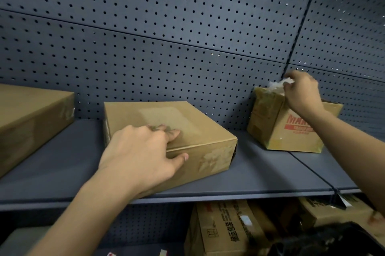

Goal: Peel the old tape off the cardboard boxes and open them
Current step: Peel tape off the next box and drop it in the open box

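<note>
A flat brown cardboard box (200, 130) lies in the middle of the grey shelf (270, 172). My left hand (141, 151) rests on its near left corner, fingers spread over the top and thumb against the front face. To the right stands a taller box with red print (277, 126), its top open. My right hand (302, 93) is above that box's top edge and pinches a crumpled wad of clear old tape (277, 85). Torn tape residue shows on the flat box's front.
A third, larger cardboard box (31, 118) sits at the left end of the shelf. A grey pegboard wall (187, 36) backs the shelf. Below the shelf are several printed cartons (229, 230) and a dark object at the bottom right.
</note>
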